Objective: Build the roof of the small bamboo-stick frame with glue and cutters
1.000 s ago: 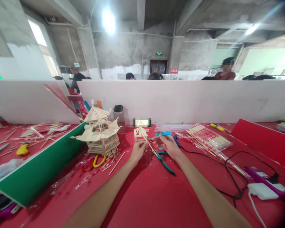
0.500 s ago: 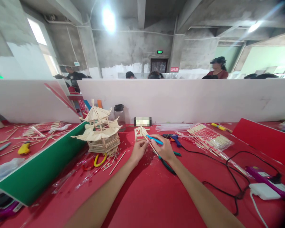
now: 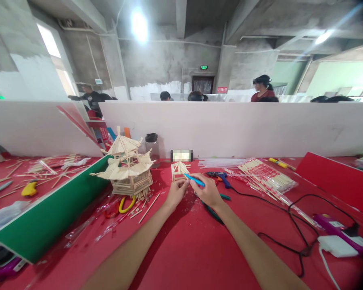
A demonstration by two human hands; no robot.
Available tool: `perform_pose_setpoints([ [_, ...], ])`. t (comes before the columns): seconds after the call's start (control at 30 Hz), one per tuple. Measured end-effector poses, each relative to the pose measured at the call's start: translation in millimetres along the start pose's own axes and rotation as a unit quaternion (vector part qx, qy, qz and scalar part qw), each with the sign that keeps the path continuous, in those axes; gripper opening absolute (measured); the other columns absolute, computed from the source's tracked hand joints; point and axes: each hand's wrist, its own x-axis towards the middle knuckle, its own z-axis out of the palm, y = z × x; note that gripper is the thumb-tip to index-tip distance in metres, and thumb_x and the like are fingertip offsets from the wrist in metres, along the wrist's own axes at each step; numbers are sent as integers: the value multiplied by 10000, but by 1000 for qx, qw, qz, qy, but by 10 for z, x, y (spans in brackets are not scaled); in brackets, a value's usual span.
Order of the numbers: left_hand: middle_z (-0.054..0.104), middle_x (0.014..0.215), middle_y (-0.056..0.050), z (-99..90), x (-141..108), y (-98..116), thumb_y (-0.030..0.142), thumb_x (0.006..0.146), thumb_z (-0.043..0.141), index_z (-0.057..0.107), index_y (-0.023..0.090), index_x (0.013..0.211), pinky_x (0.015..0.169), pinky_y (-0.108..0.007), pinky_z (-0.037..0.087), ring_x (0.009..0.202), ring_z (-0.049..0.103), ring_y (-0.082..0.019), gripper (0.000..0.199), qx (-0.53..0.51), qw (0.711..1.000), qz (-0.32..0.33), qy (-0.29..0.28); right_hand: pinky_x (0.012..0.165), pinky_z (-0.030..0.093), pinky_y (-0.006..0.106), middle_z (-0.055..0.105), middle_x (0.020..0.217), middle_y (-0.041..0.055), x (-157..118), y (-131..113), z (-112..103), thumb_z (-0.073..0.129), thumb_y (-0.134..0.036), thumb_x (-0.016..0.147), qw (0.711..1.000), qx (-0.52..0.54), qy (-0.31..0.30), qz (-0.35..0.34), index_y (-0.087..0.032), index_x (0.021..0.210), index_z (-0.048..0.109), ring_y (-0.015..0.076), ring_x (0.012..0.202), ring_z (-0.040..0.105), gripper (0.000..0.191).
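Note:
My right hand (image 3: pixel 208 190) holds a blue pen (image 3: pixel 195 179), its tip pointing left toward my left fingertips. My left hand (image 3: pixel 177 193) is closed in a pinch beside it; what lies between its fingertips is too small to make out. Just behind both hands stands a small wooden stick frame (image 3: pixel 178 169). Green-handled pliers (image 3: pixel 213 213) lie partly under my right hand. To the left stands a stick pavilion model (image 3: pixel 127 169) with tiered roofs.
A glue gun (image 3: pixel 222 177) with a black cable lies right of my hands, near packed sticks (image 3: pixel 266 175). A green board (image 3: pixel 54 209) leans at the left, yellow-handled scissors (image 3: pixel 127 204) beside it. A bottle (image 3: pixel 151 147) stands behind. People sit beyond the white partition (image 3: pixel 230 129).
The blue pen has tilted and shifted slightly left and down with my right hand. The stick that slanted below my hands no longer shows. A person in the background has moved left.

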Motion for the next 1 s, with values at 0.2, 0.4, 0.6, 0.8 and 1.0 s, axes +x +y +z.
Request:
perform_pose_setpoints([
  [0.2,469,499,46,-4,-3,18,603,790,645,619,137,687,458,-221,234,441,355,-71,478,2,1000,1,-6,870,527,310,739,1079,47,-3,16,8,543,-337,938,1000,-6,-6,0,-245,1141,688,216,975,698,266],
  [0.4,464,498,50,-8,-9,1,593,795,641,633,132,710,458,-219,236,440,347,-72,469,8,1000,-6,-1,878,529,320,737,1084,49,-4,-2,-5,535,-336,945,1000,-7,-12,-2,-253,1154,682,218,978,696,268],
  [0.6,492,516,41,-4,-5,-3,567,782,662,681,117,770,472,-218,251,458,364,-77,450,-2,1000,-7,8,926,519,338,735,1104,48,-5,11,6,545,-327,937,1000,-9,-10,-7,-254,1151,671,224,1005,693,259],
  [0.8,470,496,47,-1,2,11,612,765,667,678,113,743,477,-219,266,453,354,-74,500,0,1000,-3,4,869,525,315,735,1073,47,-8,-1,-11,532,-338,946,1000,-11,-16,2,-250,1138,672,217,965,697,254],
  [1.0,464,493,50,-4,-2,8,603,773,664,663,116,728,472,-219,242,447,344,-70,488,-1,1000,-1,0,860,519,312,735,1057,47,-9,-19,-27,534,-333,945,1000,-14,-13,0,-243,1132,673,215,958,696,250],
])
